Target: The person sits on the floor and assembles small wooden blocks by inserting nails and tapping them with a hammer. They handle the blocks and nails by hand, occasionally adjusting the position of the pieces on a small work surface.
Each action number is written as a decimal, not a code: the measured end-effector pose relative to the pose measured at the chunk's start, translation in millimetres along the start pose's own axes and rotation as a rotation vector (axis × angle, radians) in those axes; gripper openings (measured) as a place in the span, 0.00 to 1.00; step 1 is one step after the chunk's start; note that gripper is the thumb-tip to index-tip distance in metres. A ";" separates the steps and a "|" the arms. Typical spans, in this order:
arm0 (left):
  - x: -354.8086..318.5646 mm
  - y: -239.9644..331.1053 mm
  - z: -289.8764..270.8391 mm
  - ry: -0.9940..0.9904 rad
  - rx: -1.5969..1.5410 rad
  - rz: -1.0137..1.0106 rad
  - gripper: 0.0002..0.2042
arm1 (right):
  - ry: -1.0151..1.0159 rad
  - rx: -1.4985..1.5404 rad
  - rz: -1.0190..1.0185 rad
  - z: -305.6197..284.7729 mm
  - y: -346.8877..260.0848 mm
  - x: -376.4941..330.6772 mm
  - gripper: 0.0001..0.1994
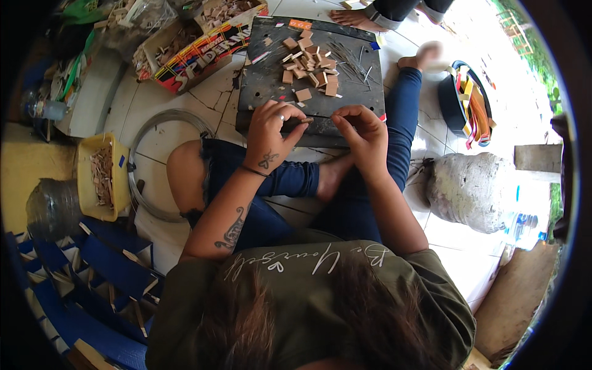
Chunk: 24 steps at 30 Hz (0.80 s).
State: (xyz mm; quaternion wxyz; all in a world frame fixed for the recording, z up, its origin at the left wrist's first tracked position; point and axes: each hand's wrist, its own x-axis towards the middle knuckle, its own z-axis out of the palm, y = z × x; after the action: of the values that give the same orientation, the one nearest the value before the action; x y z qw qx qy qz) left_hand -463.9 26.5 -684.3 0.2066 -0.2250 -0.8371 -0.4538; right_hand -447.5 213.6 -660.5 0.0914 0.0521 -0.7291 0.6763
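Note:
Over the near edge of a low black work table, my left hand pinches a small wooden block between thumb and fingers. A little to its right, my right hand has thumb and forefinger pressed together. Whatever those fingertips hold is too small to make out. Beyond my hands, a loose pile of small flat wooden blocks covers the table's middle. Several thin metal wire pieces lie scattered to the right of the pile.
Cardboard boxes of wood pieces stand far left. A yellow tub of wood scraps and a wire coil are at my left. To the right are a basket with coloured straps and a wrapped bundle. Another person's foot is beyond the table.

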 end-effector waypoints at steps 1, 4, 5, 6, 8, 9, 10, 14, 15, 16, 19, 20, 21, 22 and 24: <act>0.5 -0.3 -0.6 -0.004 -0.016 -0.009 0.06 | 0.001 -0.033 -0.008 3.2 -0.6 1.2 0.04; 0.3 0.8 -2.7 -0.029 -0.045 -0.072 0.06 | -0.024 -0.265 -0.133 9.7 -4.6 6.4 0.04; 0.0 1.6 -3.1 -0.040 -0.051 -0.100 0.06 | -0.023 -0.317 -0.165 11.6 -6.2 8.2 0.04; 0.0 2.1 -3.2 -0.033 -0.053 -0.099 0.06 | -0.021 -0.370 -0.198 13.4 -7.9 9.9 0.05; 1.0 2.0 -3.1 -0.023 -0.055 -0.099 0.06 | -0.033 -0.447 -0.207 15.3 -11.5 12.5 0.05; 1.0 2.0 -3.1 -0.022 -0.060 -0.094 0.06 | -0.047 -0.470 -0.182 15.8 -13.3 13.4 0.06; 1.1 1.8 -3.0 -0.024 -0.063 -0.093 0.06 | -0.061 -0.493 -0.158 16.1 -14.9 14.3 0.06; 0.3 0.7 -3.5 -0.025 -0.048 -0.067 0.06 | -0.071 -0.517 -0.148 17.0 -18.6 15.5 0.06; 0.1 0.6 -3.4 -0.028 -0.051 -0.074 0.06 | -0.071 -0.514 -0.149 17.3 -18.9 15.6 0.06; 0.2 0.4 -3.2 -0.028 -0.056 -0.077 0.05 | -0.072 -0.511 -0.149 17.5 -19.0 15.7 0.06; 0.0 -0.1 -3.0 -0.027 -0.062 -0.078 0.05 | -0.079 -0.489 -0.145 18.1 -19.1 15.7 0.05; -0.1 -0.3 -2.8 -0.029 -0.064 -0.079 0.05 | -0.082 -0.498 -0.155 18.2 -19.2 15.8 0.05; -0.2 -0.6 -2.6 -0.027 -0.064 -0.076 0.05 | -0.084 -0.505 -0.157 18.3 -19.2 16.0 0.05; -0.3 -1.1 -2.4 -0.027 -0.064 -0.075 0.05 | -0.087 -0.512 -0.159 18.4 -19.4 16.4 0.05; -0.9 -1.7 -2.2 -0.026 -0.061 -0.074 0.05 | -0.086 -0.506 -0.217 19.0 -19.5 17.6 0.05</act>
State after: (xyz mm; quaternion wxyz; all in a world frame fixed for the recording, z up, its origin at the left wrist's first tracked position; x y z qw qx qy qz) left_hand -463.9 23.6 -684.8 0.1716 -0.2061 -0.8332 -0.4836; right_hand -462.0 193.9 -639.1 0.1423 0.1344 -0.8681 0.4561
